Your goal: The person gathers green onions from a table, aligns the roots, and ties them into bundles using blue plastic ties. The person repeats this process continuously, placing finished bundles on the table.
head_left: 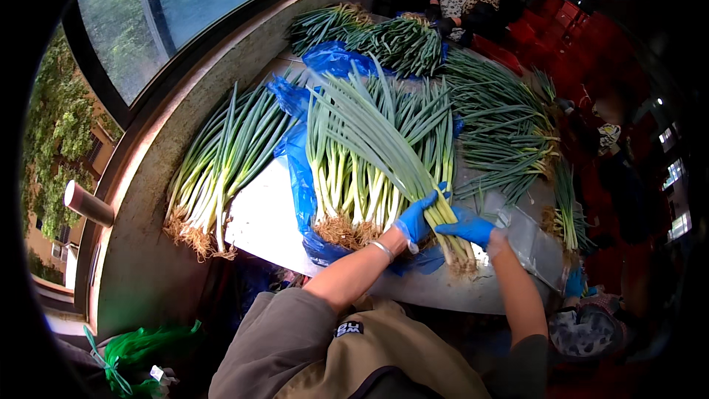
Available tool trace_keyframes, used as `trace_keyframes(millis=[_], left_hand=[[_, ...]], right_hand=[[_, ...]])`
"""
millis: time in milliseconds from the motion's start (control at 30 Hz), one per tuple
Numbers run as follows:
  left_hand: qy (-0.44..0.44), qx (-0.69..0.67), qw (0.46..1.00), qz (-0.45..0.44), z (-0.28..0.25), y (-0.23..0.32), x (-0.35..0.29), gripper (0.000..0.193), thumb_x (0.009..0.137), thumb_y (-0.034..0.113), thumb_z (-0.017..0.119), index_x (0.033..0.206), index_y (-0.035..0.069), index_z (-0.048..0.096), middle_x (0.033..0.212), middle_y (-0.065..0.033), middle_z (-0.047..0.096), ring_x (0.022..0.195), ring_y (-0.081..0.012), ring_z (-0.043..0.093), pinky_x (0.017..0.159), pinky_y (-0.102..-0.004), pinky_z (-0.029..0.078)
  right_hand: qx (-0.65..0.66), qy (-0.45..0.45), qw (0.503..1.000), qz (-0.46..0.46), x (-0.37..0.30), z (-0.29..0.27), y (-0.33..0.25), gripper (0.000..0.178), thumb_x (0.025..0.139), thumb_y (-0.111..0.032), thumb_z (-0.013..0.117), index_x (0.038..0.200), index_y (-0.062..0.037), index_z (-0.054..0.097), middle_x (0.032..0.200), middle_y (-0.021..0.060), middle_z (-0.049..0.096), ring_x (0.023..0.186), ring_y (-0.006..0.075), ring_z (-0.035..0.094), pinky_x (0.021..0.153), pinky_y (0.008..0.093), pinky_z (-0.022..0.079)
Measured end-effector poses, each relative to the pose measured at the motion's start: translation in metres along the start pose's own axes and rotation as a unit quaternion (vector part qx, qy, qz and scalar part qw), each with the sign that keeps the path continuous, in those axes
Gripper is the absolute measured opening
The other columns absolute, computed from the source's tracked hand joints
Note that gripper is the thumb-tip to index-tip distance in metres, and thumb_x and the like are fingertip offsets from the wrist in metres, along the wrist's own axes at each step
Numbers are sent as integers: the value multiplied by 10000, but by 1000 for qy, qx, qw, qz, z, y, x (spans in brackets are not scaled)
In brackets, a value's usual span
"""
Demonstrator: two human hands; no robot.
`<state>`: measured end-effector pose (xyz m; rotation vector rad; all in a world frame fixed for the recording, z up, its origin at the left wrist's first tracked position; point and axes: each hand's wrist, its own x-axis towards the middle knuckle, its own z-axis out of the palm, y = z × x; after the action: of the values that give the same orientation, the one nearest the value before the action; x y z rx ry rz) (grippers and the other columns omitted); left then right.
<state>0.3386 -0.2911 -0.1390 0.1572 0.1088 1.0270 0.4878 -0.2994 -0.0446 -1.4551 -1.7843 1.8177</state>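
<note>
My left hand [416, 220], in a blue glove, is closed around the white lower stalks of a bunch of green onions [385, 149]. My right hand [471, 227], gloved alike, grips the same bunch from the right, just above its roots. The leaves slant up and to the left, over a larger pile of green onions [354, 181]. That pile lies on a blue plastic sheet [297, 170], roots toward me. Its right part is partly hidden behind the held bunch and my left hand.
The metal table [262, 203] bears more green onions [225, 155] at left, others [502, 118] at right and dark green bundles [399, 41] at the back. A window ledge [159, 177] borders the left side. Beyond the far end is another person [473, 4]. Green netting [148, 347] lies low left.
</note>
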Motion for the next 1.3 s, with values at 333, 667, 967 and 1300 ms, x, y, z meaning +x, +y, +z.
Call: trace_keyframes(millis=[333,667,967,1300], left_hand=[[28,-209,977,-10,-23,-36,-40,455,898,216,564,1305,86,409,1242,-111,507,1153,-277,487,951,-476,431],[-19,-164,985,-48,-37,-42,-44,460,901,148,547,1321,41,395,1297,-106,469,1196,-255,458,983,-414,416],[86,-147,980,-103,-31,-55,-29,415,892,205,579,1275,93,466,1194,-66,550,1078,-217,532,970,-381,410],[106,144,969,-171,-29,-57,-7,412,887,217,584,1253,61,480,1179,-71,562,1098,-231,520,976,-385,401]], right_hand=[[-471,158,868,1,-17,60,1,772,747,-249,693,1392,-112,292,1115,203,567,940,379,586,769,416,485],[-395,144,907,26,-24,55,23,724,752,-214,671,1375,-107,317,1144,227,556,978,382,578,816,407,479],[-346,262,900,51,2,57,33,743,645,-166,700,1313,-62,395,1188,196,549,1047,335,566,872,368,468],[-423,294,848,-126,20,-8,55,227,682,-165,623,878,-70,560,799,170,622,742,374,605,637,442,487]])
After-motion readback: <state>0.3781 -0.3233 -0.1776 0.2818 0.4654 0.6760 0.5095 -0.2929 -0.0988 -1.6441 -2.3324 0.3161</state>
